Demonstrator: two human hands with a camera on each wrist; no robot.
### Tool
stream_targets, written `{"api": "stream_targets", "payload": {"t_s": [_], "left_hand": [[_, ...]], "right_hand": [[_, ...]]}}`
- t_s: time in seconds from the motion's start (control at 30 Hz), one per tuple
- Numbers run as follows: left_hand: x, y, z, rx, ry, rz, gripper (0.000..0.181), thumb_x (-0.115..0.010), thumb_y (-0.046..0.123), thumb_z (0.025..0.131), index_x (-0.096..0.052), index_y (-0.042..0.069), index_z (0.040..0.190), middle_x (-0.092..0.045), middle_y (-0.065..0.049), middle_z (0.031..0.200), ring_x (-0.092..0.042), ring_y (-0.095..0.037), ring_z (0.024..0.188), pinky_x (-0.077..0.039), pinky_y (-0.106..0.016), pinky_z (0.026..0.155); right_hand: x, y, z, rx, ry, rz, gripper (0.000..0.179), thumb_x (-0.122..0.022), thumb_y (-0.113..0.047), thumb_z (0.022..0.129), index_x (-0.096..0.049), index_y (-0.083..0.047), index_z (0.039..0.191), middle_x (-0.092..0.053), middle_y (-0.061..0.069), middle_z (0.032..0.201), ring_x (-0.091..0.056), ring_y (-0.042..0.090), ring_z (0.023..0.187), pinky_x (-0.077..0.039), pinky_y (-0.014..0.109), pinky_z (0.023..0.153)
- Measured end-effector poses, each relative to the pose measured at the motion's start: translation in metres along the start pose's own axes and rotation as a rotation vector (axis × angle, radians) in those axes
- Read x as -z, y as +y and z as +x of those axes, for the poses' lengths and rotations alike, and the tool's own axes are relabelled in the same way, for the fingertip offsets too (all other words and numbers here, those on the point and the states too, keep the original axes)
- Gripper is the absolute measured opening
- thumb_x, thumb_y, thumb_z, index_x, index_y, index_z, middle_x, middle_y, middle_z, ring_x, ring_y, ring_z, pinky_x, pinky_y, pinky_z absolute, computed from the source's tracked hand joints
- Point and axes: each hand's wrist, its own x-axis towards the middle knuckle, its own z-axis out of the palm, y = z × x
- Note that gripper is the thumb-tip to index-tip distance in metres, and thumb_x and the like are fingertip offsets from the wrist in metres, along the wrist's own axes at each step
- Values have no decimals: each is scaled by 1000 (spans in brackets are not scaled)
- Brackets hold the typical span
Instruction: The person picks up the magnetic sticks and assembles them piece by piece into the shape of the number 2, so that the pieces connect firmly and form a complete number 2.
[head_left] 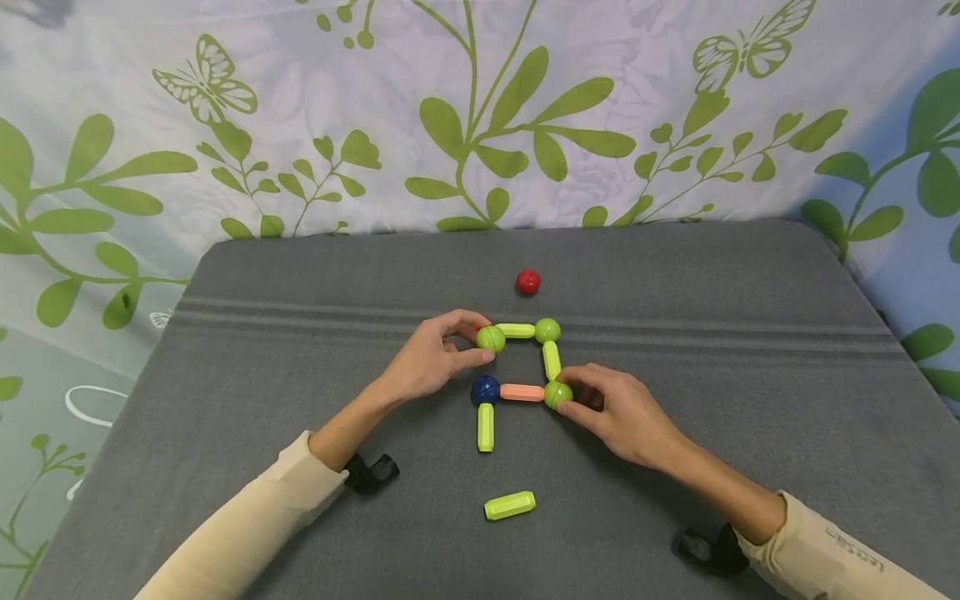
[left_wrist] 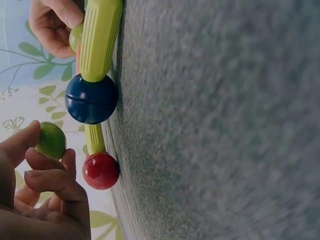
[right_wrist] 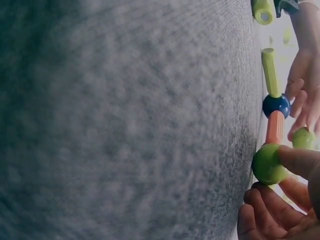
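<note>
Pinching ball-rod loop (ctr of head view) by lower-R green ball w/ R hand, prob. to steady it; pinching loose green ball w/ L hand, held just off red corner ball. Has orange rod pointing L–R, long axis horiz., and lower-L green rod pointing down-frame.

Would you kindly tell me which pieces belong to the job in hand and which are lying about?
In the job:
green ball in the left hand
green ball in the right hand
far green ball
blue ball
orange rod
frame's red ball
joined green rods

Seemingly lying about:
loose red ball
loose green rod
</note>
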Motion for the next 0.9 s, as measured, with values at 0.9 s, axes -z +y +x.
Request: {"api": "stream_targets", "payload": {"t_s": [0.9], "left_hand": [[-7,-3,-26,0,-54,-71,38,-75,16,90,-61,7,125,-65,-12,111,-45,-15,52,-41,-27,53]], "right_hand": [[-1,1,1,24,15,1,26,-75,-17,90,-69,-14,115,-63,-8,96,-56,7,78,-47,29,66]]}}
